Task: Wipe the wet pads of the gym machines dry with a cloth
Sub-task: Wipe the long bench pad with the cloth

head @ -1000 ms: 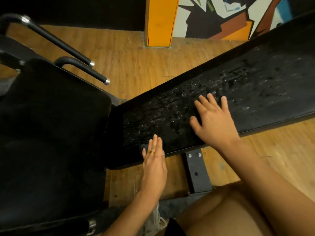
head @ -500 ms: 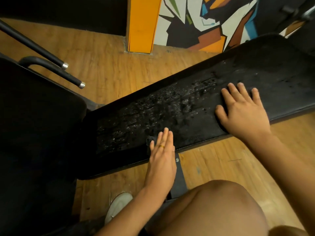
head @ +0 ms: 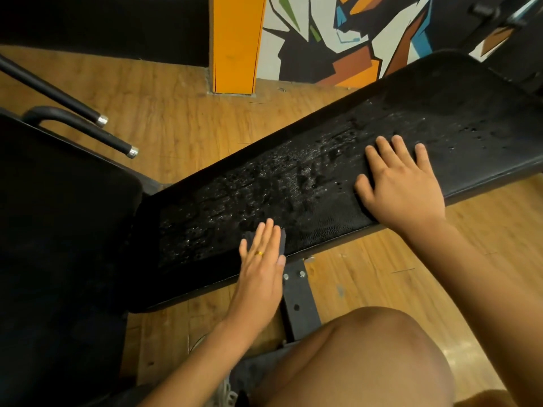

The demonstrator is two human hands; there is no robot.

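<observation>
The left hand [head: 261,259], fingers straight, still presses the dark cloth [head: 282,240] on the near edge of the bench pad [head: 323,227]. The right hand [head: 402,186], flat and holding nothing, has slid farther right. Many water drops [head: 264,195] remain in the middle, so most wiping is left.

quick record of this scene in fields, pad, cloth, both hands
pad: long black bench pad, water droplets across its middle
cloth: dark cloth under the left fingers, near pad edge
left: left hand flat, fingers straight, pressing the cloth
right: right hand flat on the pad, no cloth
state: pad not yet dry
</observation>
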